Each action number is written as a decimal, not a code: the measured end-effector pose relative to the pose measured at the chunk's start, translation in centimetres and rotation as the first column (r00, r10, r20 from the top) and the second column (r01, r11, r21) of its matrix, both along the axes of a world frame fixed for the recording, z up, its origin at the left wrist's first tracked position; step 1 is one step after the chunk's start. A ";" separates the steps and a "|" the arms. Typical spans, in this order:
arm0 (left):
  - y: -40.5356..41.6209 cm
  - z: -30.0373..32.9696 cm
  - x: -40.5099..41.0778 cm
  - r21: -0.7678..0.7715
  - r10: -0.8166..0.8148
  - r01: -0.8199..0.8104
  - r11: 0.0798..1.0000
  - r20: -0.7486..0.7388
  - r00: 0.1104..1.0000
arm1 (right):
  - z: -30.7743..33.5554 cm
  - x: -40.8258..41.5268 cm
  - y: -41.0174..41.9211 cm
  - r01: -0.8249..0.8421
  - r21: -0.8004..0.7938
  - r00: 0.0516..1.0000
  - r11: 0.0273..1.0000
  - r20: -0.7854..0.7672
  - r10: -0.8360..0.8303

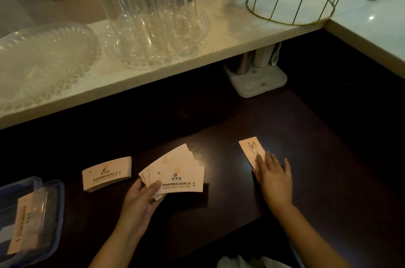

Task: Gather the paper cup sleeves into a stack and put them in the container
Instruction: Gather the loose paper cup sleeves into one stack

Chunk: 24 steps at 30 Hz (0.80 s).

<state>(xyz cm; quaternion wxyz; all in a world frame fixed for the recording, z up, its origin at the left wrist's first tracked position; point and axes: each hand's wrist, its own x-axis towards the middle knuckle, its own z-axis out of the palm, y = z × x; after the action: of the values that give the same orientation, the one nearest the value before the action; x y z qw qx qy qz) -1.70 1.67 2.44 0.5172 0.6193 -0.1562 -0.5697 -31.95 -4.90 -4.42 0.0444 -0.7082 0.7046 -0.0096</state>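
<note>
My left hand [140, 199] grips a fanned bunch of pale paper cup sleeves [177, 171] just above the dark table. A neat stack of sleeves [106, 173] lies on the table to its left. To the right, my right hand [274, 177] rests flat with spread fingers on the near end of a single sleeve [249, 149] lying on the table. At the far left stands a clear container with a blue rim [55, 213]; a stack of sleeves [26, 221] sits inside it.
A white counter ledge [219, 48] runs behind the table with glass plates [43, 57], upturned glasses [140, 4] on a glass tray, and a gold wire basket [291, 0]. A white holder [258, 79] stands under the ledge. Pale cloth [241, 262] shows at the bottom edge.
</note>
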 end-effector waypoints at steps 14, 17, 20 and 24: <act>-0.2 1.0 0.3 -0.014 0.049 -0.049 0.999 -0.037 0.998 | 6.9 -0.1 -2.2 0.086 0.041 0.961 0.995 0.259 -0.093; -0.3 1.2 0.5 -0.033 0.050 -0.051 0.998 -0.034 0.998 | 8.5 2.0 -2.3 0.079 0.222 0.571 0.972 0.789 -0.226; -0.4 1.2 0.6 -0.054 0.042 -0.044 0.998 -0.040 0.998 | 10.0 5.5 -1.3 -0.190 0.239 0.312 0.952 0.934 -0.172; -0.4 1.2 0.8 -0.067 0.020 -0.023 0.997 -0.040 0.999 | 9.6 8.6 -0.5 -0.268 0.182 0.485 0.946 0.874 -0.031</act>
<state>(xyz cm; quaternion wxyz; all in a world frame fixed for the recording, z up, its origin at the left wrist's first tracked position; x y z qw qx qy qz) -0.93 1.32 3.64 0.5471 0.5917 -0.1585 -0.5705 -23.39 -5.41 5.16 0.4979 -0.6389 0.5276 -0.2561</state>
